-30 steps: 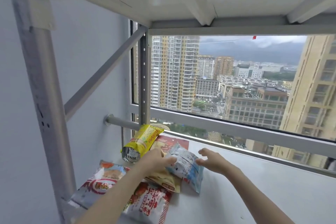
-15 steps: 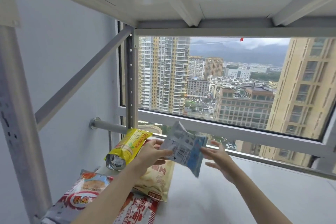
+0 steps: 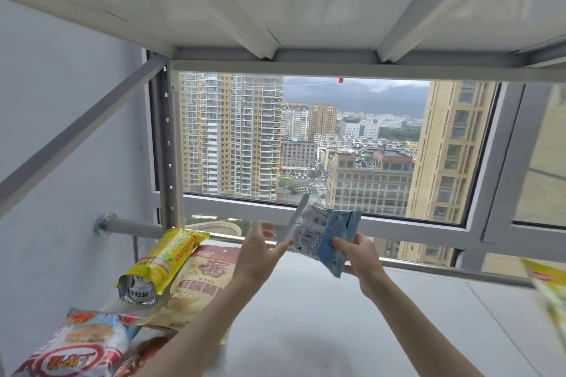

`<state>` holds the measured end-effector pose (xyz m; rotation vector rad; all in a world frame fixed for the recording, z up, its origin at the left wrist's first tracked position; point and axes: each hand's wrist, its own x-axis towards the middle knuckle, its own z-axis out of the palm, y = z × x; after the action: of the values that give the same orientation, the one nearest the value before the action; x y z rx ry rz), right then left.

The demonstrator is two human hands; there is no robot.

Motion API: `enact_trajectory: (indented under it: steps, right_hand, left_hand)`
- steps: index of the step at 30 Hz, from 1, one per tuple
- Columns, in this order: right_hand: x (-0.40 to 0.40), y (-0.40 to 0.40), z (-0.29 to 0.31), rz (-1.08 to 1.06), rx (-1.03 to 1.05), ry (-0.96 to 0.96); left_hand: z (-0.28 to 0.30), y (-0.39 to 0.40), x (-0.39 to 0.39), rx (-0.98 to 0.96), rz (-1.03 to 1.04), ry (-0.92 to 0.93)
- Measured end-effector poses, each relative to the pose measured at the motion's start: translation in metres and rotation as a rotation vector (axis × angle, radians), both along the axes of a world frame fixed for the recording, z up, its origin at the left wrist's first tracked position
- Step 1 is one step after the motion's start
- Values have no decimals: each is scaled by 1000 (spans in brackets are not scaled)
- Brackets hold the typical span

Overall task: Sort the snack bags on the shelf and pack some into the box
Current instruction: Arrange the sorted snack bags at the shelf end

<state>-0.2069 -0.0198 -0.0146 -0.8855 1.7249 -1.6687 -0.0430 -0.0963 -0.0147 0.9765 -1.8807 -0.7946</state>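
Above the shelf point(image 3: 352, 315), between both hands, the blue-white snack bag point(image 3: 324, 234) hangs in the air. The right hand point(image 3: 363, 262) pinches its lower edge; the left hand point(image 3: 260, 249) is open, fingertips touching its corner. It looks light, soft and crinkly, probably slippery, best held at the sealed edge.

Snack bags: six (one cut off at right edge). Hands: two.
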Motion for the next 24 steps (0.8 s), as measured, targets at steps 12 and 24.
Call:
enact_trajectory:
  steps: [12, 24]
  right_hand:
    - [19, 18, 23, 143, -15, 533]
    - [-35, 28, 14, 370, 46, 45]
  left_hand:
    - [14, 27, -40, 219, -133, 88]
    - [19, 13, -12, 581, -575, 115]
